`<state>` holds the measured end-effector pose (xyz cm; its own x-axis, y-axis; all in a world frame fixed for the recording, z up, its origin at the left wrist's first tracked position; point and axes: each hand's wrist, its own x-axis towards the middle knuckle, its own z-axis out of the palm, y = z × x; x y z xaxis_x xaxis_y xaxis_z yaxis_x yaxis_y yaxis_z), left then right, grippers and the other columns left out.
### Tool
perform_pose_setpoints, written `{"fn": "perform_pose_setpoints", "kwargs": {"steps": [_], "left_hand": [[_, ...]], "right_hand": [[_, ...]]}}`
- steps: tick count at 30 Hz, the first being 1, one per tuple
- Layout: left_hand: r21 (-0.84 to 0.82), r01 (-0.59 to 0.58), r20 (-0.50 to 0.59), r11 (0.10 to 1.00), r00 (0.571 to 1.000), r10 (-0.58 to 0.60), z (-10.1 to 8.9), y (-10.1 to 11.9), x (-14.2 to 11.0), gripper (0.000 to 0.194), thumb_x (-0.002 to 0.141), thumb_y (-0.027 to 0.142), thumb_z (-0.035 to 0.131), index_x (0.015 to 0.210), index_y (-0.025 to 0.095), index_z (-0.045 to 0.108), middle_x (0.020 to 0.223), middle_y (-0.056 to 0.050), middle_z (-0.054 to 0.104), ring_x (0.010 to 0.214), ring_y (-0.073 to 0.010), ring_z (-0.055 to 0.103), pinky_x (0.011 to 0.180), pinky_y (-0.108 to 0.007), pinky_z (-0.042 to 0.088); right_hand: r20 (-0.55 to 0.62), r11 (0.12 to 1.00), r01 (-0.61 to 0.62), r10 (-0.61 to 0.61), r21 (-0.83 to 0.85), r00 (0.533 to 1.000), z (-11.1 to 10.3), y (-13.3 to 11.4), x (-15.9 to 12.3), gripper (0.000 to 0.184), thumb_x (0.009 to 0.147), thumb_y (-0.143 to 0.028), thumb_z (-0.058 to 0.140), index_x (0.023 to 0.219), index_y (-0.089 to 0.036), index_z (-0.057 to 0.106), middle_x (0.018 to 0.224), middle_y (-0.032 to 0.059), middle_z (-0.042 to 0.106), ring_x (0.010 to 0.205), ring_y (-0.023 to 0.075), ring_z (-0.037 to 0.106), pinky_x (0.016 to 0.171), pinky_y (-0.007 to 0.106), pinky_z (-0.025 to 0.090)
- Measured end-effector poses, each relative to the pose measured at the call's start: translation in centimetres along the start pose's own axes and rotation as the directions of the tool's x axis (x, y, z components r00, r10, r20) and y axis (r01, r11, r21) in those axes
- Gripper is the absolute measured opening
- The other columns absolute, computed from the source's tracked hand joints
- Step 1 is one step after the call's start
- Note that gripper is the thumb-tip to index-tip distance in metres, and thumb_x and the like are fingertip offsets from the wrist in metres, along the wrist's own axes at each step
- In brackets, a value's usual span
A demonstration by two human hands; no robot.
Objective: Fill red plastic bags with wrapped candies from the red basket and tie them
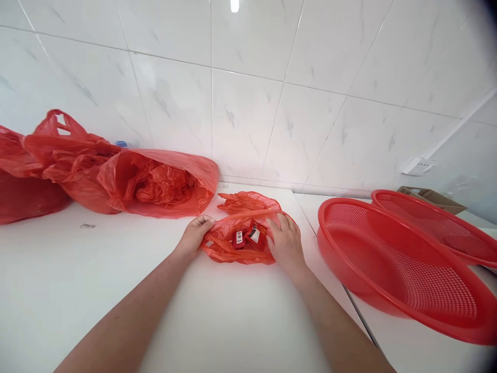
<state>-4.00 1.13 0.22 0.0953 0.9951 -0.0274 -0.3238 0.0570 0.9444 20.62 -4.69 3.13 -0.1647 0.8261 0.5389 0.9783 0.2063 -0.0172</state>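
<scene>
A small red plastic bag (221, 252) lies on the white table with its mouth spread. Inside it are small red packets (239, 238) with white labels. My left hand (196, 233) pinches the bag's left edge between thumb and fingers. On the other side, my right hand (286, 241) rests at the bag's right edge, its fingers apart and curled over the opening. The right fingertips reach just inside the rim, close to the packets. Whether they grip the film there I cannot tell.
Left of my hands, a large red bag (209, 173) lies open, full of crumpled red bags (165, 184). More red bags (77, 171) stand farther left. Two red perforated baskets (373, 259) occupy the right, with a cardboard box (430, 198) behind. A tiled wall (248, 119) closes off the back.
</scene>
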Motion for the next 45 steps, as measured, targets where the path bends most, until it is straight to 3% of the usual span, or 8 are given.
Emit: {"fn": "perform_pose_setpoints", "kwargs": {"steps": [6, 12, 17, 24, 34, 37, 41, 45], "left_hand": [[0.058, -0.029, 0.066, 0.998, 0.998, 0.025, 0.2, 0.0, -0.2, 0.035, 0.064, 0.038, 0.073, 0.086, 0.018, 0.054, 0.072, 0.002, 0.059, 0.058, -0.0106, 0.055, 0.056, -0.022, 0.044], [0.327, -0.075, 0.180, 0.942, 0.983, 0.015, 0.8, 0.7, -2.0, 0.076, 0.055, 0.027, 0.078, 0.124, 0.025, 0.048, 0.132, -0.011, 0.046, 0.109, -0.0259, 0.055, 0.083, -0.032, 0.048], [0.543, -0.072, 0.110, 0.836, 0.994, 0.015, 2.0, 0.2, -3.6, 0.086, 0.052, 0.023, 0.077, 0.130, 0.030, 0.043, 0.107, -0.005, 0.063, 0.085, -0.0230, 0.063, 0.073, -0.031, 0.050], [0.532, -0.107, 0.041, 0.840, 0.994, 0.101, 2.1, -0.2, -3.4, 0.075, 0.062, 0.022, 0.067, 0.132, 0.029, 0.041, 0.080, 0.000, 0.062, 0.060, -0.0158, 0.061, 0.058, -0.028, 0.050], [0.561, -0.217, -0.126, 0.799, 0.931, 0.342, 2.3, -0.2, -3.3, 0.064, 0.069, 0.026, 0.065, 0.128, 0.031, 0.042, 0.108, -0.003, 0.057, 0.088, -0.0160, 0.057, 0.075, -0.027, 0.048], [0.595, -0.185, -0.229, 0.782, 0.894, 0.386, 1.8, -0.2, -3.0, 0.064, 0.069, 0.031, 0.066, 0.128, 0.029, 0.041, 0.106, -0.004, 0.056, 0.080, -0.0149, 0.056, 0.070, -0.027, 0.047], [0.490, -0.112, -0.312, 0.864, 0.903, 0.294, 0.9, -0.2, -2.7, 0.069, 0.068, 0.040, 0.067, 0.128, 0.027, 0.037, 0.098, -0.004, 0.057, 0.071, -0.0141, 0.057, 0.060, -0.026, 0.048], [0.382, -0.135, -0.261, 0.914, 0.933, 0.247, 0.7, -0.2, -2.6, 0.066, 0.067, 0.041, 0.067, 0.125, 0.024, 0.039, 0.093, -0.002, 0.058, 0.075, -0.0149, 0.060, 0.063, -0.027, 0.050]], "right_hand": [[0.034, 0.995, -0.081, 0.079, 0.056, 0.996, 2.2, 1.6, -1.6, 0.055, 0.077, -0.011, 0.048, 0.130, -0.023, 0.042, 0.139, 0.0116, 0.033, 0.114, 0.0264, 0.043, 0.092, 0.042, 0.041], [0.076, 0.981, -0.109, 0.098, 0.160, 0.992, 2.4, 1.6, -1.8, 0.064, 0.078, -0.021, 0.054, 0.138, -0.023, 0.031, 0.141, 0.0123, 0.029, 0.113, 0.0255, 0.047, 0.089, 0.039, 0.045], [0.098, 0.970, -0.063, 0.041, 0.233, 0.994, 2.4, 1.0, -2.1, 0.057, 0.080, -0.041, 0.057, 0.133, -0.026, 0.041, 0.135, 0.0129, 0.035, 0.112, 0.0271, 0.048, 0.087, 0.042, 0.045], [0.133, 0.969, -0.084, 0.054, 0.233, 0.990, 2.8, 0.2, -2.1, 0.044, 0.076, -0.036, 0.062, 0.118, -0.025, 0.056, 0.124, 0.0118, 0.043, 0.106, 0.0265, 0.051, 0.085, 0.041, 0.046], [-0.049, 0.921, -0.180, 0.209, 0.347, 0.977, 2.1, 2.0, -1.9, 0.038, 0.081, -0.018, 0.047, 0.119, -0.021, 0.050, 0.106, 0.0091, 0.049, 0.101, 0.0222, 0.049, 0.089, 0.039, 0.045], [-0.121, 0.908, -0.219, 0.278, 0.358, 0.953, 1.6, 2.9, -1.8, 0.048, 0.078, -0.006, 0.036, 0.122, -0.022, 0.047, 0.111, 0.0096, 0.045, 0.103, 0.0197, 0.049, 0.088, 0.035, 0.045], [-0.190, 0.847, -0.260, 0.381, 0.463, 0.905, 1.2, 3.3, -1.8, 0.052, 0.080, -0.012, 0.036, 0.131, -0.022, 0.037, 0.124, 0.0117, 0.040, 0.100, 0.0184, 0.051, 0.086, 0.035, 0.046], [-0.022, 0.687, -0.440, 0.552, 0.579, 0.833, 1.7, 3.4, -2.1, 0.059, 0.077, -0.035, 0.052, 0.132, -0.020, 0.035, 0.126, 0.0133, 0.043, 0.101, 0.0214, 0.053, 0.086, 0.038, 0.046]]}}
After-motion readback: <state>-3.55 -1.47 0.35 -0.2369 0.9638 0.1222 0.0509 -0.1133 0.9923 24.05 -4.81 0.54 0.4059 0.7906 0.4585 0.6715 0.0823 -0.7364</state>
